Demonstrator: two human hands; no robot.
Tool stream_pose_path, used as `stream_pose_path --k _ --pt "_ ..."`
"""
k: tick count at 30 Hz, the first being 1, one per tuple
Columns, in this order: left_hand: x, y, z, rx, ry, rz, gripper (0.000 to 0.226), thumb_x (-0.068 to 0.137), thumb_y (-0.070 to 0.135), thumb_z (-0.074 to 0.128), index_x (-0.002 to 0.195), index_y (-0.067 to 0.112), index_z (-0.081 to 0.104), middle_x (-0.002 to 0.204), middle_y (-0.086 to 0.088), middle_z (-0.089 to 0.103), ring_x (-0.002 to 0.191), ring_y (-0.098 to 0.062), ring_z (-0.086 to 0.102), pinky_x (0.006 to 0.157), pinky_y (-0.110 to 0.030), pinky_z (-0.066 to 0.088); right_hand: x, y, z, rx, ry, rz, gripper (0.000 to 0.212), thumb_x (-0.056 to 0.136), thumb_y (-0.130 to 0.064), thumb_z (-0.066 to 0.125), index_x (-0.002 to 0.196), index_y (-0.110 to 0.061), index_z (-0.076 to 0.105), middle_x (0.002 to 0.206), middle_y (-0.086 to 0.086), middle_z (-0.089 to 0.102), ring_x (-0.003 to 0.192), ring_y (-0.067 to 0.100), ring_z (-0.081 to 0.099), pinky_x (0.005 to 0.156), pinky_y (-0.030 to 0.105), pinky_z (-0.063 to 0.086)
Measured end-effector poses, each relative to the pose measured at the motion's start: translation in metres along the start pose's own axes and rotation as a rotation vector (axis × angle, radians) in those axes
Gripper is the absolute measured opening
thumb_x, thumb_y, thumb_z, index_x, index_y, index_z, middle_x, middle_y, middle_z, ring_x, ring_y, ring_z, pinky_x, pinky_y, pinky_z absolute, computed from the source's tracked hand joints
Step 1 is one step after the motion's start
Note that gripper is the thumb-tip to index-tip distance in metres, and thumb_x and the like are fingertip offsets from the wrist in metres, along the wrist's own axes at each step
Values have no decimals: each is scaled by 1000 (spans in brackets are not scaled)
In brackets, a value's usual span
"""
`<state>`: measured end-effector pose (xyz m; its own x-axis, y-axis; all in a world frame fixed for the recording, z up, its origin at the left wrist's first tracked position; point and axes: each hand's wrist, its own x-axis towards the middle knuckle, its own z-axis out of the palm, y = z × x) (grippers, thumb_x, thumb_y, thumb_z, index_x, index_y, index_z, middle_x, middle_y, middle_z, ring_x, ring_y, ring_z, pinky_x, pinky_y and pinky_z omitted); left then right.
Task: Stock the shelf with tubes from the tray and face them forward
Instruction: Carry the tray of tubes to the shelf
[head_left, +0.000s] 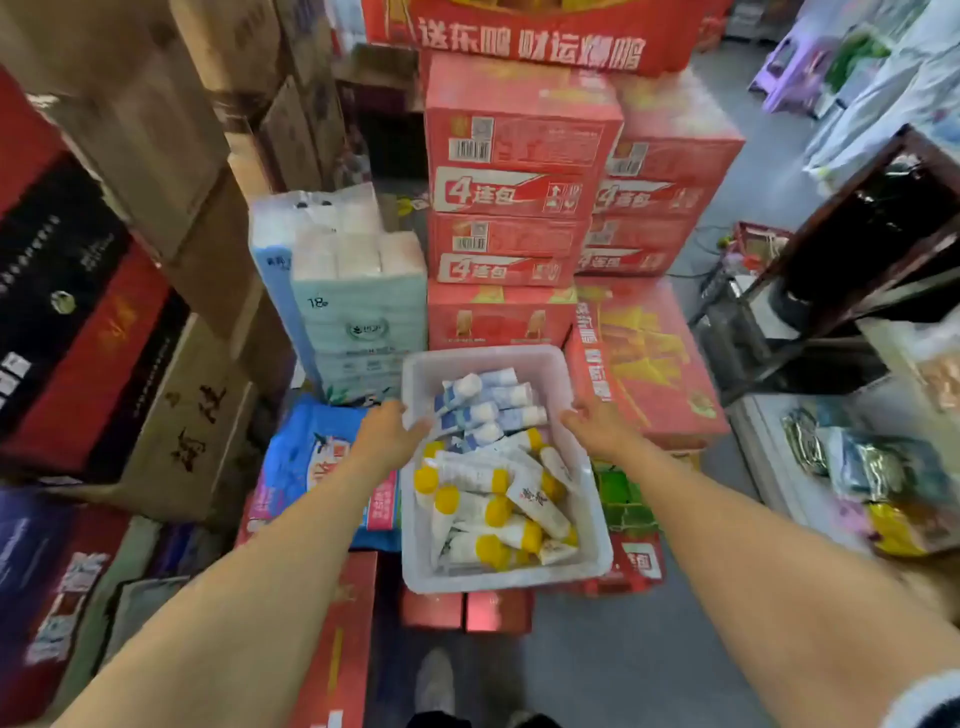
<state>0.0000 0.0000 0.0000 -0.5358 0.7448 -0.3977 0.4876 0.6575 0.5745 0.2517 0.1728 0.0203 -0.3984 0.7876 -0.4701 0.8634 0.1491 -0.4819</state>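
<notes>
A white plastic tray (587, 551) sits low in front of me on red cartons. Inside lie several white tubes with yellow caps (483, 506) at the near end and several blue-and-white tubes with white caps (488, 402) at the far end, all lying loose. My left hand (392, 428) grips the tray's left rim, fingers curled over the edge. On the opposite rim, my right hand (592, 423) holds the tray the same way. No shelf for the tubes is plainly in view.
Red cartons (519, 192) are stacked behind the tray, with packs of paper rolls (358, 291) to the left and brown boxes (171, 130) beyond. A blue bag (317, 457) lies left of the tray. A dark counter (857, 249) and packaged goods (872, 467) stand right. My shoe (436, 680) is below.
</notes>
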Motion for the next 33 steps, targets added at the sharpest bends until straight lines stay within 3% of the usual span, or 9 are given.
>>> stream_pose_path --k 4,8,12,16,20,22,25,29,33 --pt "18 -23 28 -110 -52 -147 60 93 45 56 132 -1 50 131 -22 56 118 -37 53 97 -42 43 16 23 29 69 -17 142 51 97 -49 46 122 -6 56 124 12 58 121 33 54 84 31 38" --pt "36 -40 59 -154 -51 -194 56 93 45 55 129 2 56 124 -22 62 113 -37 57 89 -38 43 32 45 59 161 38 236 65 96 -50 49 135 2 49 137 18 52 126 34 50 95 33 38" --pt "45 -47 81 -244 -67 -255 54 93 40 58 132 3 52 125 -20 60 118 -39 55 93 -40 43 47 61 81 252 111 297 84 79 -71 52 122 2 55 117 19 59 108 32 58 87 35 45" --pt "47 -43 94 -401 -5 -373 66 91 40 62 140 3 39 133 -18 55 122 -35 53 95 -36 40 56 73 98 326 222 297 90 69 -82 54 115 -4 56 106 12 62 99 28 61 84 41 53" --pt "46 -38 97 -470 43 -389 71 88 43 65 142 6 39 136 -16 53 124 -34 51 104 -42 41 51 63 94 343 248 322 77 79 -60 68 123 1 53 116 11 58 108 26 57 91 37 48" --pt "44 -40 96 -492 35 -397 70 88 42 66 143 8 39 138 -13 53 126 -32 50 105 -40 40 56 71 95 374 263 345 81 71 -74 64 109 -2 61 102 6 64 96 24 65 82 37 54" --pt "40 -51 95 -516 21 -432 88 77 65 63 144 14 38 140 -11 51 128 -33 48 107 -47 39 55 77 98 391 271 355 87 61 -84 63 108 -11 62 100 -1 68 92 17 67 78 34 57" --pt "25 -69 95 -522 17 -523 80 81 65 59 143 19 39 136 -11 53 125 -33 49 105 -48 40 28 71 111 400 171 360 69 79 -64 66 132 -24 47 117 -8 56 105 15 54 92 35 47" --pt "7 -87 101 -544 37 -584 70 84 59 61 139 21 40 133 -10 52 121 -31 50 101 -41 42 12 76 128 501 159 436 45 87 -55 61 117 -21 56 108 -3 60 101 20 58 82 32 44"
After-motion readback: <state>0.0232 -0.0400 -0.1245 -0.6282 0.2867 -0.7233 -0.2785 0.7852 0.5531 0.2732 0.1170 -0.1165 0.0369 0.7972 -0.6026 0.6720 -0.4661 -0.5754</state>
